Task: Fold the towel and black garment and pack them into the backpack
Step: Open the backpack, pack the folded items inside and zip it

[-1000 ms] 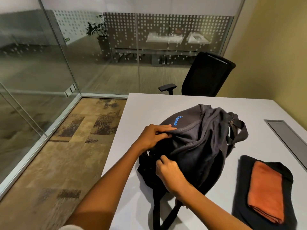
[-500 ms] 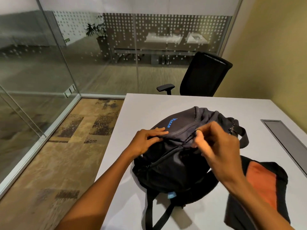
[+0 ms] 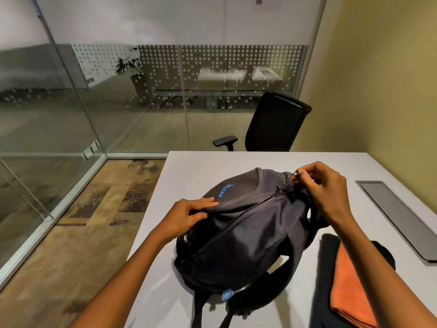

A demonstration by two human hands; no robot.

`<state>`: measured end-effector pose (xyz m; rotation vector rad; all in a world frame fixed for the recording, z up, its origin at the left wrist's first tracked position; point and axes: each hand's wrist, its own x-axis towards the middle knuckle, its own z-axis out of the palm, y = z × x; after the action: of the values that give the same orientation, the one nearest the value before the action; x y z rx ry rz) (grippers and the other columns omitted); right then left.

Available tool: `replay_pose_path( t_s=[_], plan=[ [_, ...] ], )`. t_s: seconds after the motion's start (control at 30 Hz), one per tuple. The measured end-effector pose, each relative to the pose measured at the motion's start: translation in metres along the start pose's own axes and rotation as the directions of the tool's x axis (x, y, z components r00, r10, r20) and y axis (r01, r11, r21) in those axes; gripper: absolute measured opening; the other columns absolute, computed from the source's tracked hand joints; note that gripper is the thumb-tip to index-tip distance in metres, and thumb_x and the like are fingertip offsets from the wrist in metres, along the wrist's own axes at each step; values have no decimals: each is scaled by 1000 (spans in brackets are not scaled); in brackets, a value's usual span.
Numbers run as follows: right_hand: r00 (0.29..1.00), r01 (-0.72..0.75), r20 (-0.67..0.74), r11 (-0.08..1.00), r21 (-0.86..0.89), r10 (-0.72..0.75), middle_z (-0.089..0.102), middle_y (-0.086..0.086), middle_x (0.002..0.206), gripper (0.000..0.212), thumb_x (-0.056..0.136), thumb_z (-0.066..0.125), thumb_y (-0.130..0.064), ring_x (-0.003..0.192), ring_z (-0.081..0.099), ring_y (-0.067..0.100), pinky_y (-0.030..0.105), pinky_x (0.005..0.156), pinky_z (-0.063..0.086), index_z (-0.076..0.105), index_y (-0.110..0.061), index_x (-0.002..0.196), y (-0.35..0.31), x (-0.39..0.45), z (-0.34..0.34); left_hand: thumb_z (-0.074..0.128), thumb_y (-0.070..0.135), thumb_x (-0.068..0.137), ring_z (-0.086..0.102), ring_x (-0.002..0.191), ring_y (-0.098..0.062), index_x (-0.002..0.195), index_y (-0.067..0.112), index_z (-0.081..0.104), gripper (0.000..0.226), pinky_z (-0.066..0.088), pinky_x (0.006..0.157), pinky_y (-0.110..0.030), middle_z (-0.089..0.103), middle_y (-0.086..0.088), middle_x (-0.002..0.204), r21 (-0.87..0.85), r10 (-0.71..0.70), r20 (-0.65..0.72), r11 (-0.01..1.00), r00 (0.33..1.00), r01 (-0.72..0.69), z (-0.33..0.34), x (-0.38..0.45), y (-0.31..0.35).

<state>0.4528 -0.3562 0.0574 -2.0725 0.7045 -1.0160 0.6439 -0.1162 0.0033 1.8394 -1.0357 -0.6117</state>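
A dark backpack point(image 3: 248, 233) lies on the white worktop point(image 3: 189, 171), in the middle, between the two hands. The right hand point(image 3: 324, 188) is at the far top end of the bag. Its grip is tight: thumb and fingers pinch the zip pull point(image 3: 287, 182), and a thin zip line runs from there down across the bag. The left hand point(image 3: 189, 215) is on the near left side of the bag. Its grip is tight too, with fingers bunching up a fold of the bag's cloth just under the blue letters.

To the right of the bag, close by, an orange towel point(image 3: 347, 285) lies folded on top of a black garment point(image 3: 331, 247). The right arm goes over them and hides part of both. The picture edge cuts them off at the bottom.

The bag's straps stick out toward the near edge. A grey flap point(image 3: 399, 216) sits flat in the worktop on the right. A black chair point(image 3: 272, 124) stands behind the worktop. I cannot see inside the bag.
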Motion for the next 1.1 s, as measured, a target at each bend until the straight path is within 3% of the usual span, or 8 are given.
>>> replay_pose_path(
  t_s=[0.1, 0.2, 0.33, 0.43, 0.57, 0.8, 1.0, 1.1],
  plan=[
    [998, -32, 56, 995, 93, 27, 70, 5, 83, 7, 93, 58, -18, 74, 72, 14, 24, 68, 59, 60, -13, 88, -7, -4, 3, 57, 23, 76, 43, 130, -5, 122, 45, 52, 52, 33, 112, -33, 52, 6, 138, -19, 47, -41, 999, 998, -48, 13, -1, 39],
    [992, -58, 117, 985, 160, 40, 70, 7, 79, 9, 94, 55, -16, 61, 71, 14, 25, 60, 58, 57, -9, 89, -20, -10, 5, 65, 63, 69, 27, 140, -8, 136, 40, 43, 74, 20, 118, -39, 40, 6, 148, 78, 38, -87, 996, 995, -32, 47, 4, 81],
    [982, -65, 186, 980, 188, 29, 71, 10, 77, 11, 96, 52, -18, 58, 71, 18, 26, 59, 57, 52, -8, 92, -35, -22, 3, 58, 65, 77, 6, 146, -16, 146, 20, 31, 87, -3, 118, -39, 19, 0, 157, 467, -19, -4, 884, 1000, 19, 85, 17, 100],
    [977, -48, 214, 983, 174, 10, 71, 8, 77, 13, 96, 51, -21, 60, 71, 17, 26, 63, 58, 50, -8, 93, -37, -32, 3, 50, 60, 85, 10, 145, -22, 141, 20, 42, 69, -2, 117, -39, 29, -5, 153, 549, -75, 17, 834, 997, 53, 88, 16, 93],
    [979, -34, 204, 988, 154, 2, 71, 4, 75, 11, 96, 51, -19, 68, 71, 11, 21, 67, 57, 54, -10, 92, -32, -35, 3, 47, 56, 89, 7, 145, -28, 135, 26, 50, 55, 21, 112, -42, 37, -4, 149, 525, -126, -56, 840, 990, 136, 86, 6, 82],
    [974, -214, 133, 942, 258, 184, 69, 8, 74, 12, 95, 53, -19, 68, 68, 15, 26, 58, 55, 57, -9, 90, -20, -25, 4, 56, 49, 86, 16, 144, -23, 126, 29, 59, 45, 20, 113, -38, 52, 0, 138, 251, -91, -236, 956, 967, 151, 77, -14, 77],
    [940, -340, 69, 913, 225, 333, 69, 10, 81, 17, 97, 50, -21, 78, 65, 21, 27, 61, 47, 57, -6, 99, 9, -4, -1, 64, 34, 85, 39, 133, -21, 89, 27, 72, 11, 27, 105, -20, 73, -1, 99, 103, 8, -385, 994, 923, 34, 59, -27, 57],
    [907, -419, 74, 874, 244, 414, 69, 11, 79, 15, 97, 50, -19, 81, 66, 24, 29, 64, 48, 56, -6, 99, 27, 6, 5, 68, 33, 83, 43, 131, -23, 99, 23, 74, 20, 33, 111, -29, 71, 4, 109, 40, 2, -407, 999, 913, 15, 50, -30, 43]
  ],
)
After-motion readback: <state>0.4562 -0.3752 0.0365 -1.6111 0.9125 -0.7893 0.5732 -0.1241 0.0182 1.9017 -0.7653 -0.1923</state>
